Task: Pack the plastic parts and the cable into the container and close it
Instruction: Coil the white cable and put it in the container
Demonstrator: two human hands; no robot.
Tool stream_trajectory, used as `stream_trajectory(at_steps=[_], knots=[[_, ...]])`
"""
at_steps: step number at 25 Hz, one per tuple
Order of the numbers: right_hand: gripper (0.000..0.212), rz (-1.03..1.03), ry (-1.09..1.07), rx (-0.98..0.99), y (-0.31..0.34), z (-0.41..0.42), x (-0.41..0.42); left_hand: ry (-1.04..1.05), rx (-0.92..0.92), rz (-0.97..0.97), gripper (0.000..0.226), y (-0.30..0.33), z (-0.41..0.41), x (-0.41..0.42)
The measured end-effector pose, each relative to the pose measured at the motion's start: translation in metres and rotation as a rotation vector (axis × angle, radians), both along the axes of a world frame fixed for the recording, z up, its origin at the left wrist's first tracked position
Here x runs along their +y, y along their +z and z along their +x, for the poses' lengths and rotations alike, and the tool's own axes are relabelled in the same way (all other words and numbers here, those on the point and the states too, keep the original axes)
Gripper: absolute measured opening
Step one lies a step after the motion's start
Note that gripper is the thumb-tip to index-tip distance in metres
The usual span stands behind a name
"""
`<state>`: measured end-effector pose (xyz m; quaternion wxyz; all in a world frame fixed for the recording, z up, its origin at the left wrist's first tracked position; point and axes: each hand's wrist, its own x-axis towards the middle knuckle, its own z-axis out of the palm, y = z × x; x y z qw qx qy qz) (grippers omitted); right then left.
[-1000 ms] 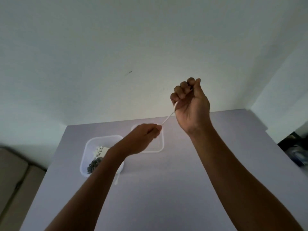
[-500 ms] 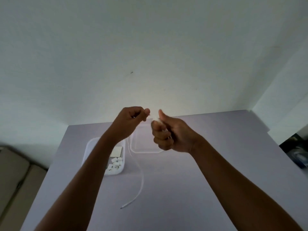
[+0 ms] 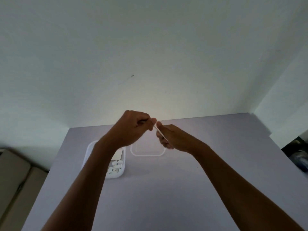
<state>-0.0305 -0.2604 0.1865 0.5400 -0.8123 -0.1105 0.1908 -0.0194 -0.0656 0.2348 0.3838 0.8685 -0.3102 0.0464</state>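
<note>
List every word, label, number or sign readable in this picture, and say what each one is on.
None can be read.
The flat white card in the open container shows no legible print.
The small white plastic parts are too small and blurred to show any marking.
The clear lid, the white cable held between both hands, the table and the wall show no text.

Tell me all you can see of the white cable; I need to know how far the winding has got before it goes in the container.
The white cable shows only as a short, thin, smooth strand, plastic-coated by its look. It runs slanted from the left hand down across the fingers of the right hand, both raised above the table. Both hands pinch it. The rest seems gathered inside the right grip, hidden; no loose tail or plug is visible, and none lies in the open container.
</note>
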Motion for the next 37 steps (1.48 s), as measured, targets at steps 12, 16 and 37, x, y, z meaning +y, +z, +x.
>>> stream_trajectory(at_steps=[12,16,37], knots=[[0.035,1.161,-0.371,-0.025,0.024,0.013,-0.009,0.025,0.226,0.125,0.024,-0.058,-0.019,-0.021],[0.030,0.081,-0.293,-0.295,-0.008,0.014,-0.009,0.022,-0.082,0.226,0.020,-0.042,-0.020,-0.021],[0.038,0.947,0.203,0.545,0.028,-0.005,-0.018,-0.061,0.355,-0.322,0.028,-0.042,0.011,-0.020]])
